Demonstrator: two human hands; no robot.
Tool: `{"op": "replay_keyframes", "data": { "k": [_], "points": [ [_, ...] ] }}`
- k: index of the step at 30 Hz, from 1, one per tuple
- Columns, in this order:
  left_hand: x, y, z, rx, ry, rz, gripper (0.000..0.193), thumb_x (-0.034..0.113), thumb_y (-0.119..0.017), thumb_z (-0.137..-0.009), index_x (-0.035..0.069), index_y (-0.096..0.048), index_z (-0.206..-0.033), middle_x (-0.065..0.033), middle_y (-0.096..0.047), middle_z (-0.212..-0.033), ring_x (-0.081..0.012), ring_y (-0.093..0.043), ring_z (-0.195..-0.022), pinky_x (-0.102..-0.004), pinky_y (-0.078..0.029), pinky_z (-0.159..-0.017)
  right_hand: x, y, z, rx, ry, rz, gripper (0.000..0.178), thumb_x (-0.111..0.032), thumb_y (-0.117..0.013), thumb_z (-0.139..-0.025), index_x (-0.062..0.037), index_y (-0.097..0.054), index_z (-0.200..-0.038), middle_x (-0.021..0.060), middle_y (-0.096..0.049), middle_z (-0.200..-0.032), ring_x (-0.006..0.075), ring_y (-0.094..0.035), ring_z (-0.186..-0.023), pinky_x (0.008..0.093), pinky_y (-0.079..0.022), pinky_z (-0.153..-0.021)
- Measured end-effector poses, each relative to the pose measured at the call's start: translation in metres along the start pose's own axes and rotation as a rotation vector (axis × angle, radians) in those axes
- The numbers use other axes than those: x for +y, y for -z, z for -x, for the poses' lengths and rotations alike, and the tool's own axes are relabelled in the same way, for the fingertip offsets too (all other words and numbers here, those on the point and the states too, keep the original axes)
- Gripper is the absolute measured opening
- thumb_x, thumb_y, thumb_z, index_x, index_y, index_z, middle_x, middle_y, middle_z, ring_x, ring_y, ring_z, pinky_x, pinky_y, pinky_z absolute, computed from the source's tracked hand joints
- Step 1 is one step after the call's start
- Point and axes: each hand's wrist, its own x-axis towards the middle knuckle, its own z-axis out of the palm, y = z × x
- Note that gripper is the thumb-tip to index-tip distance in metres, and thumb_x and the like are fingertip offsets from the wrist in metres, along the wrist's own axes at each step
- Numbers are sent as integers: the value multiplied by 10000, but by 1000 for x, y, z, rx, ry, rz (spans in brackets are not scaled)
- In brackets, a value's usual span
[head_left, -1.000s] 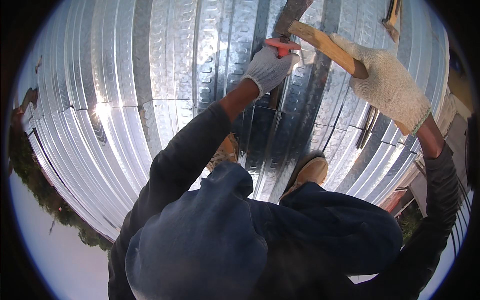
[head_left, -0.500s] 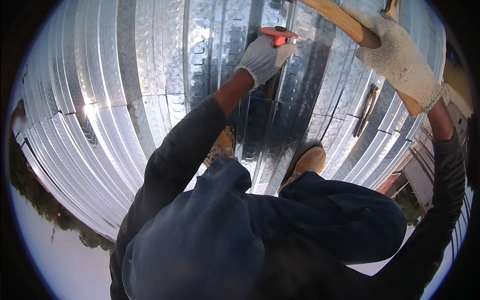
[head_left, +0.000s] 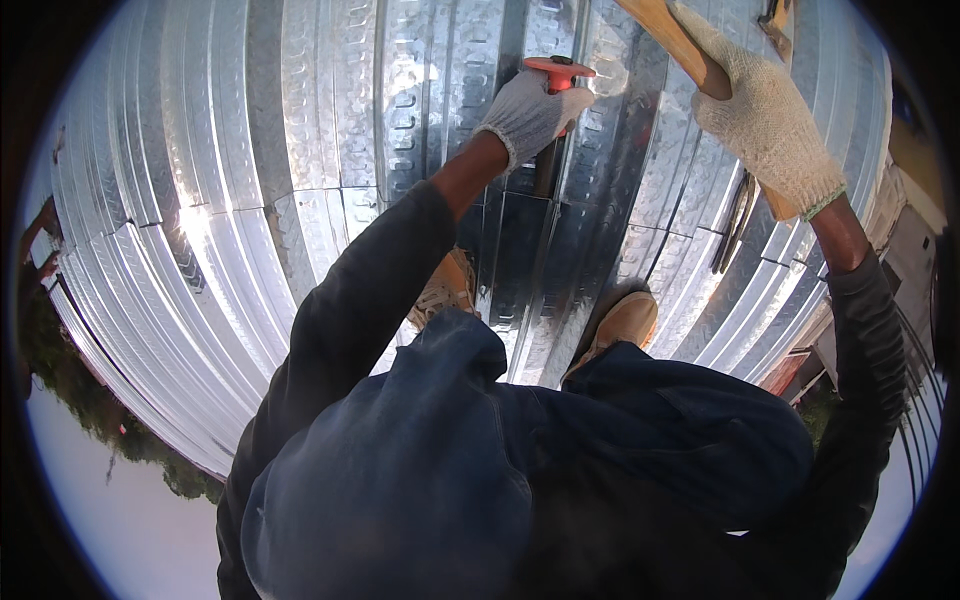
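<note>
My left hand (head_left: 533, 108), in a pale knit work glove, is closed around a chisel with a red round hand guard (head_left: 558, 70). The chisel's dark shaft (head_left: 545, 168) comes out below the fist and stands against the ribbed metal decking (head_left: 600, 150). Up and to the right, my right hand (head_left: 765, 125), gloved too, grips the wooden handle of a hammer (head_left: 675, 42). That handle slants up and left past the picture's top edge, so its head is out of view. Its butt end shows below my wrist.
Past my right hand lies another wooden-handled tool with a metal head (head_left: 775, 25). A long, slim metal tool (head_left: 735, 225) rests on the decking below that hand. My tan shoes (head_left: 625, 322) stand on the ribs. Building parts (head_left: 905, 240) show at the far right, trees (head_left: 90, 400) at lower left.
My right hand and the hammer handle have shifted a little to the left, and the forearm has swung inward. The left hand and chisel have stayed nearly in place.
</note>
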Motion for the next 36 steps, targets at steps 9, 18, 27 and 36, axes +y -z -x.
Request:
{"op": "replay_keyframes", "data": {
  "k": [9, 18, 27, 36],
  "points": [
    [-10, 3, 18, 147, -149, -111, 548, 356, -763, -1013, 46, -701, -1461, -48, -713, -1096, -147, -699, -989, -316, -593, -847, -93, 27, 23, -78, -427, -440, 767, -190, -791, -930, -218, -580, -1667, 153, -816, -1080, 218, -795, -852, 374, -660, -883],
    [10, -13, 58, 217, -111, -93, 399, 394, -752, -981, 25, -755, -1132, -101, -784, -878, -241, -778, -851, -408, -603, -803, -50, 13, 60, -80, -226, -341, 780, -204, -817, -894, -209, -611, -1646, 130, -807, -1096, 177, -776, -849, 359, -650, -873],
    [10, -7, 10, 56, -5, 67, 455, 342, -756, -1017, 64, -748, -1377, -3, -713, -912, -90, -686, -828, -282, -576, -776, -61, 24, 69, -47, -23, -467, 752, -193, -794, -900, -190, -623, -1633, 166, -814, -1188, 217, -797, -935, 358, -641, -950],
    [14, -27, 43, 135, -201, -152, 418, 391, -752, -1013, -5, -730, -1145, -131, -762, -863, -286, -771, -777, -404, -610, -717, -51, 28, 53, 2, -39, -337, 744, -227, -808, -912, -181, -620, -1630, 176, -827, -1161, 251, -817, -954, 383, -651, -963]
  ]
}}
